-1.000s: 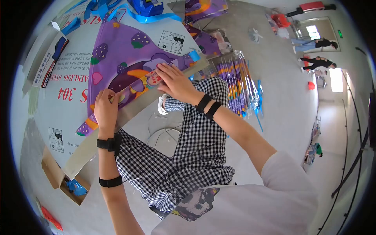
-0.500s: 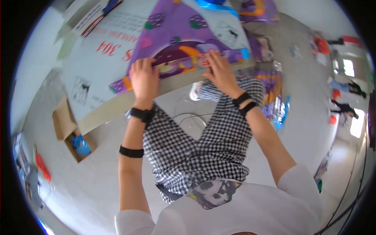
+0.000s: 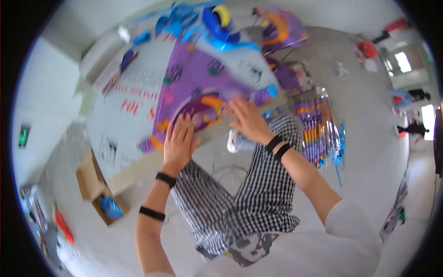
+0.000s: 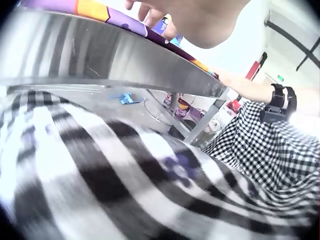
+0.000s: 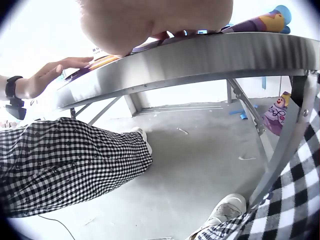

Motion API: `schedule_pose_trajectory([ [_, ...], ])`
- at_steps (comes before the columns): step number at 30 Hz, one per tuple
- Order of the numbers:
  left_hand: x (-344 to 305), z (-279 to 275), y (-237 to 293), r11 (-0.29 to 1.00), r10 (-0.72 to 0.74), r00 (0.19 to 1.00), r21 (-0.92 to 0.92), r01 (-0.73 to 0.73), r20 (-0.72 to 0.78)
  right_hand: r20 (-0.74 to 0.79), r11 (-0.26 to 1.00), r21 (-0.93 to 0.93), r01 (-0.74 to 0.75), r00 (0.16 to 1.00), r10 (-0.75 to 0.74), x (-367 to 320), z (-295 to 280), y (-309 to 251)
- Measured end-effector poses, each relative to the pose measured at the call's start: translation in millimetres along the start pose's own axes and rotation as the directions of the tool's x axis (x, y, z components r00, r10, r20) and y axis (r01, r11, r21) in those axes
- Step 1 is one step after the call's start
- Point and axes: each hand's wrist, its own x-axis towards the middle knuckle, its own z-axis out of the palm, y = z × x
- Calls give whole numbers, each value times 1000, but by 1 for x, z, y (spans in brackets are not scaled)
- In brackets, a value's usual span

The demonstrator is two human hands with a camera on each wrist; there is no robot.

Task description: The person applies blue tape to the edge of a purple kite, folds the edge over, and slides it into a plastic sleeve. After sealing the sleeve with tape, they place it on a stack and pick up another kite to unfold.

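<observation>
A purple printed sheet [image 3: 194, 69] with berry patterns lies on the table, its near edge rolled or folded into a narrow band. My left hand [image 3: 179, 143] rests on the band's left part with fingers straight. Toward its right end, my right hand [image 3: 250, 119] lies over the band, fingers extended and slightly blurred. In the left wrist view the band [image 4: 120, 19] runs along the metal table edge [image 4: 115, 55] under the left hand [image 4: 200, 20]. The right wrist view shows the right hand [image 5: 155, 22] on top of it, with blue tape [image 5: 283, 12] at the band's end.
A blue tape dispenser [image 3: 217, 27] and loose blue ribbon [image 3: 177, 21] sit at the table's far side. A narrow box [image 3: 113, 74] lies at the left. Wrapped purple rolls [image 3: 314, 134] are at the right, an open carton [image 3: 94, 177] stands lower left, and people stand far right.
The left hand's fingers have straightened and spread flat over the band, where they were curled at it before. The right hand has shifted slightly along the band. The head view has swung about.
</observation>
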Motion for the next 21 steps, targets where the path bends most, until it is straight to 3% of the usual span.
schedule_pose_trajectory([
  [1,9,-5,1,996,75,997,56,-76,23,9,1000,-9,-18,1000,18,0,2,0],
  [5,22,-10,0,977,214,967,-53,-208,137,-32,997,-74,13,999,-15,-4,-5,-3],
  [12,23,-14,-3,979,192,960,-112,-172,204,-18,999,-42,0,1000,-1,-1,-15,-5],
  [15,23,-15,-2,979,189,960,-119,-167,208,-22,995,95,-4,1000,6,3,-27,-2],
  [18,23,-18,-2,981,180,958,-110,-159,223,-30,889,448,-98,992,124,15,-51,8],
  [21,25,-17,-2,981,175,955,-127,-148,239,-227,891,450,-65,956,185,33,-79,35],
])
